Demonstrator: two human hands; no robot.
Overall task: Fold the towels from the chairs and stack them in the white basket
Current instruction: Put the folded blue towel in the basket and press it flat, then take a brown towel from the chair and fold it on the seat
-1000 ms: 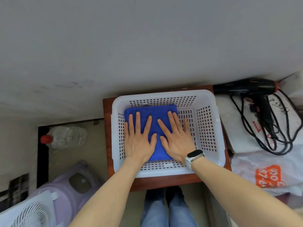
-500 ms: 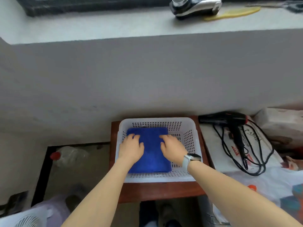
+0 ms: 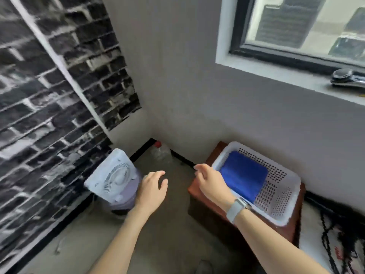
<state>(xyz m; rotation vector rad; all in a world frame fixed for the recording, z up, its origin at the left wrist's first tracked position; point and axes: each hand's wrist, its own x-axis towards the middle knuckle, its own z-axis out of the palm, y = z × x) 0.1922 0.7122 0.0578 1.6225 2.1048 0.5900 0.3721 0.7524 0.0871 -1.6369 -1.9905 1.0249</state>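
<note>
Where the bare floor [image 3: 171, 224] fills the lower middle of the view, two forearms reach forward over it, and neither hand has hold of anything. The left hand [image 3: 153, 189] hangs over the floor with its fingers loosely curled, its grip empty, just beside a white fan [image 3: 113, 176] that leans on a lilac tub [image 3: 128, 196]. The right hand [image 3: 212, 183], with a pale watch [image 3: 237, 209] on its wrist, hovers over the near left corner of the low wooden table [image 3: 199, 192]; its fingers are relaxed and slightly bent, its grip likewise empty, and it is clear of the basket.

On the table stands the white basket [image 3: 280, 196], perforated along its walls and floor. Inside it a folded blue towel [image 3: 245, 176] lies flat against the left side, leaving the right part of the basket's floor bare. To the right of the table, black cords [image 3: 335, 244] trail over something white, blurred.

Farther back, a clear plastic bottle [image 3: 161, 153] with a red cap sits in the corner of the room by the black skirting. The left wall carries dark brick-pattern paper [image 3: 49, 95]; the far wall is plain grey. High on the right a window [image 3: 304, 26] is set in that wall, and a dark gadget [image 3: 347, 79] rests on its sill.
</note>
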